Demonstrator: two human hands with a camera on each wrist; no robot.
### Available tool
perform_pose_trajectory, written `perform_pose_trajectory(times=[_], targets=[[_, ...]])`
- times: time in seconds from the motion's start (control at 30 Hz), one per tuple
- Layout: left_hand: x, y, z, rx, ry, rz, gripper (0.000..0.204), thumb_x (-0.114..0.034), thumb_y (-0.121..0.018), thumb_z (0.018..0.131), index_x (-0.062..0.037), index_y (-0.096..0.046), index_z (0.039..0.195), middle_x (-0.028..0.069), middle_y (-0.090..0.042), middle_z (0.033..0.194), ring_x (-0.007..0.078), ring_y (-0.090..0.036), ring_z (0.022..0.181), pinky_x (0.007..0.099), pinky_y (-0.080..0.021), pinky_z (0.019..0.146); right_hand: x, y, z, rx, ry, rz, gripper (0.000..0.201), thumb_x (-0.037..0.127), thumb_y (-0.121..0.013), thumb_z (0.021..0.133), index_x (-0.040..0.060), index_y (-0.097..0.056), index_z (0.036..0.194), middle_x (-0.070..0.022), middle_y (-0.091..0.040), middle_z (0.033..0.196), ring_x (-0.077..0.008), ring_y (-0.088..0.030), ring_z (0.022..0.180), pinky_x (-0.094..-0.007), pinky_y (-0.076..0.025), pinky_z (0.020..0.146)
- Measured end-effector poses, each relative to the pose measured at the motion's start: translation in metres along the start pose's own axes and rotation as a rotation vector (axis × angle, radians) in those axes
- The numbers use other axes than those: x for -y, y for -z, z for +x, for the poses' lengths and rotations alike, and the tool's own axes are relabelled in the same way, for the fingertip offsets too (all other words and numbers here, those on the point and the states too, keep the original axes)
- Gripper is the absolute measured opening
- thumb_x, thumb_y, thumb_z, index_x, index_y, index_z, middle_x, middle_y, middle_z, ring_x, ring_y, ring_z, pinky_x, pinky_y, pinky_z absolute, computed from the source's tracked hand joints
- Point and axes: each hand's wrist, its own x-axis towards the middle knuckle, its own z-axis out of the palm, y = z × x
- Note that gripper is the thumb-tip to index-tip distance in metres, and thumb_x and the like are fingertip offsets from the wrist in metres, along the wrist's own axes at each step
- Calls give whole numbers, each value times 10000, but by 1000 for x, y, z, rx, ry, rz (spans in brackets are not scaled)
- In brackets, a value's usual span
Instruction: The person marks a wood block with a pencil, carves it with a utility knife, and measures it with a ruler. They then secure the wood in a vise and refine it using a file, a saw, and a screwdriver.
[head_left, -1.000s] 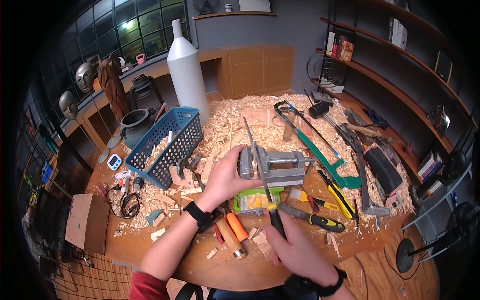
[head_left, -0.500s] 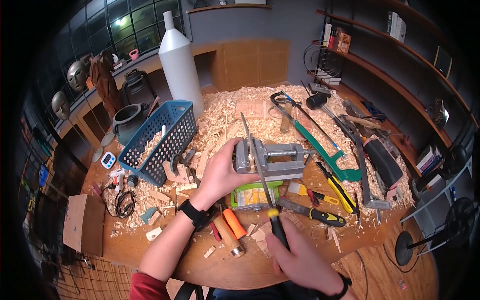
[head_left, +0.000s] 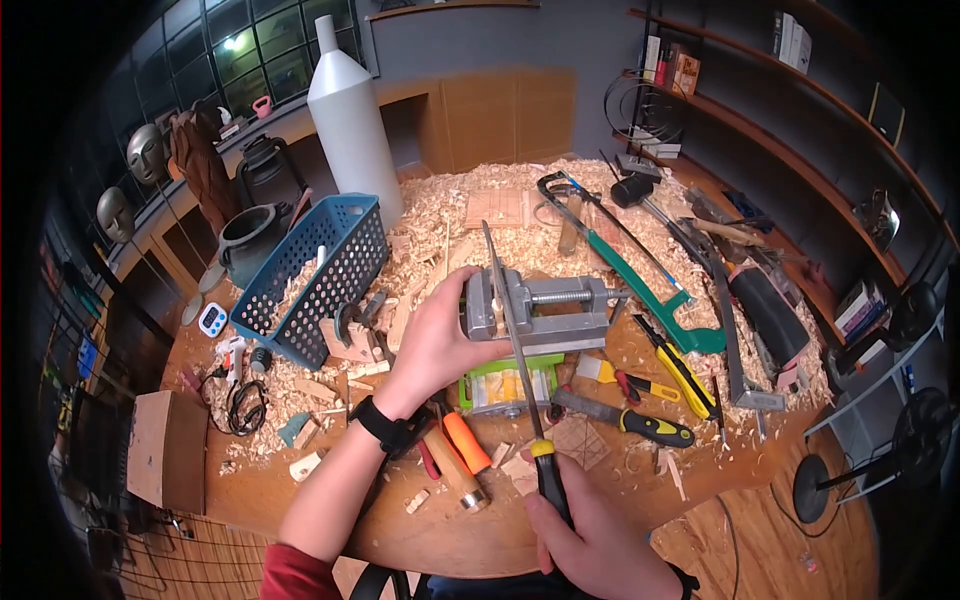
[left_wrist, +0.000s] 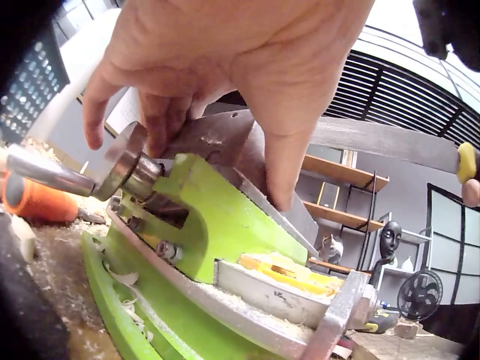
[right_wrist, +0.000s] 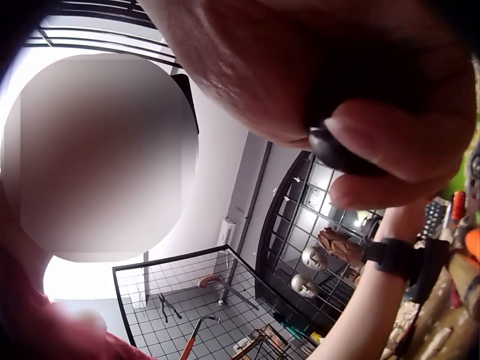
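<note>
My left hand [head_left: 437, 335] grips the left end of a grey metal vise [head_left: 570, 325], its thumb along the front side. In the left wrist view the thumb presses the grey vise body [left_wrist: 214, 139] above a green vise base [left_wrist: 232, 225]. My right hand [head_left: 600, 530] holds a long file [head_left: 515, 345] by its black and yellow handle [head_left: 550, 485]. The file's blade lies across the vise, pointing away from me. A small piece of light wood [head_left: 498, 312] stands in the vise jaws beside the blade. The right wrist view shows fingers [right_wrist: 375, 142] curled round the dark handle end.
Wood shavings [head_left: 430, 220] cover the back of the table. A blue basket [head_left: 310, 270] stands left; a green hacksaw [head_left: 640, 280], a yellow utility knife [head_left: 680, 375] and a second file [head_left: 640, 425] lie right. A wooden-handled tool [head_left: 455, 470] and an orange handle [head_left: 466, 442] lie in front.
The right hand has drawn the file handle back toward me, away from the vise. The left hand keeps its hold on the vise. The whole head view has shifted slightly.
</note>
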Motion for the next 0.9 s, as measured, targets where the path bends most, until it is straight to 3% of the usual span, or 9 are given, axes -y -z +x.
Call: perform_pose_trajectory(times=[0.03, 0.1, 0.27, 0.33, 0.4, 0.47, 0.8, 0.87, 0.9], targets=[[-1, 0, -1, 6, 0, 1, 915, -303, -914, 627, 46, -466, 1345, 220, -605, 1240, 305, -592, 1181, 379, -460, 1012, -3, -1, 4, -2, -3, 5, 358, 248, -537, 1003, -27, -412, 1196, -214, -620, 764, -384, -653, 702, -469, -484, 627], [-4, 1, 0, -22, -34, -11, 870, -274, -901, 618, 25, -484, 1320, 236, -639, 1174, 352, -633, 1111, 404, -494, 954, -6, -1, 23, -91, 55, -76, 424, 215, -511, 1022, -3, -417, 1373, -39, -543, 688, -114, -552, 517, -273, -445, 527], [1, -1, 0, -58, -78, -4, 893, -313, -905, 621, 24, -478, 1329, 243, -636, 1185, 357, -625, 1131, 400, -490, 968, 11, 11, 46, -294, 28, -227, 386, 208, -558, 995, -29, -533, 1299, -162, -641, 833, -190, -636, 704, -325, -488, 654], [1, -1, -1, -51, -62, 21, 894, -318, -904, 627, 20, -474, 1333, 248, -633, 1190, 357, -625, 1133, 400, -490, 967, 4, 8, 38, -390, 171, -188, 364, 193, -534, 977, -61, -525, 1238, -309, -649, 943, -468, -641, 853, -516, -493, 736], [-1, 0, -2, -21, -42, 16, 899, -323, -905, 629, 24, -470, 1336, 250, -630, 1198, 359, -626, 1130, 400, -490, 966, 1, 5, 33, -443, 221, -291, 397, 174, -531, 971, -91, -507, 1266, -317, -650, 961, -475, -641, 895, -520, -501, 765], [-1, 0, -1, -19, -26, 1, 897, -320, -904, 631, 29, -470, 1334, 244, -630, 1195, 352, -626, 1129, 396, -491, 963, 0, 3, 31, -513, 209, -387, 455, 189, -564, 968, -96, -497, 1316, -258, -664, 933, -430, -643, 845, -471, -492, 741], [3, -2, 0, -26, -66, -6, 888, -282, -908, 625, 25, -466, 1331, 230, -627, 1179, 345, -620, 1119, 400, -492, 964, 19, -2, 24, -459, 150, -572, 475, 143, -574, 932, -94, -486, 1334, -270, -652, 869, -418, -651, 801, -498, -504, 698], [4, -2, 0, -25, -76, 3, 880, -274, -903, 629, 27, -465, 1330, 233, -626, 1181, 347, -621, 1121, 401, -493, 963, 15, -1, 25, -471, 221, -679, 500, 190, -574, 919, -116, -491, 1307, -232, -685, 920, -350, -692, 680, -411, -562, 575], [3, -2, 0, -26, -76, 3, 880, -274, -903, 629, 27, -465, 1330, 233, -626, 1181, 347, -621, 1121, 401, -493, 963, 15, -1, 25, -471, 221, -679, 500, 190, -574, 919, -116, -491, 1307, -232, -685, 920, -350, -692, 680, -411, -562, 575]])
